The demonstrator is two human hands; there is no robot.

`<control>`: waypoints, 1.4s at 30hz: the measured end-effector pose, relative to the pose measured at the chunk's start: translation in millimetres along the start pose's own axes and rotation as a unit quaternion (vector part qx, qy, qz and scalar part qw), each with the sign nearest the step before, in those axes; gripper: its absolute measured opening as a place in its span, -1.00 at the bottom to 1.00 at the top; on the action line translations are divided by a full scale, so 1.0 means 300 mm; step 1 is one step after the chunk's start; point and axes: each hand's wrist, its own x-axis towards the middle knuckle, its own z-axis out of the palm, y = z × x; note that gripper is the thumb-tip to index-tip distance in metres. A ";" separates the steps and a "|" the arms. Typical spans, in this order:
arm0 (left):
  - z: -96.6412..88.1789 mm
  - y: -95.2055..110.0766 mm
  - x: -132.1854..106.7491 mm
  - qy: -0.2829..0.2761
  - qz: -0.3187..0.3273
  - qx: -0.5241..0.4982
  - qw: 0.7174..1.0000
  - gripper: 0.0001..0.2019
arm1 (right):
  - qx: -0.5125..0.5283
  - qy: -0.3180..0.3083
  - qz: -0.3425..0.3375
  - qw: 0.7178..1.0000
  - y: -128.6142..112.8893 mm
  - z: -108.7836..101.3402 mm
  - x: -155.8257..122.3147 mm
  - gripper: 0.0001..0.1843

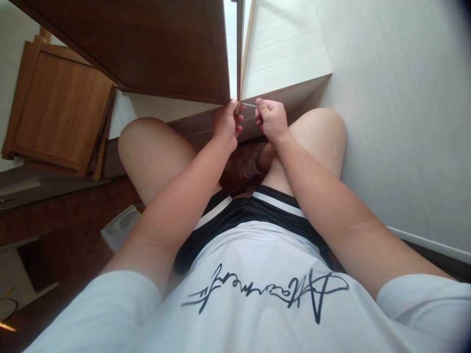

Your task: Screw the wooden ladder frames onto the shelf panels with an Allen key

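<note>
I sit on the floor with both knees raised, facing a furniture piece made of a dark brown panel [154, 44] and a white panel [283, 49]. My left hand [226, 126] is closed around the lower edge of a thin upright board [240, 54] where the two panels meet. My right hand [271, 119] is closed in a pinch on a thin metal rod or tool [249, 104] that points left at that same joint. The tip of the tool touches the board's edge by my left fingers.
Several light wooden boards [59, 108] lean stacked at the left. A white wall [397, 113] runs along the right. A small white box [119, 226] lies on the dark floor [62, 230] near my left thigh. A shoe [252, 165] shows between my legs.
</note>
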 end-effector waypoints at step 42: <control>-0.001 0.000 -0.003 0.013 0.001 -0.033 0.999 -0.74 | 0.097 -0.034 0.137 0.985 -0.035 0.008 0.008 -0.37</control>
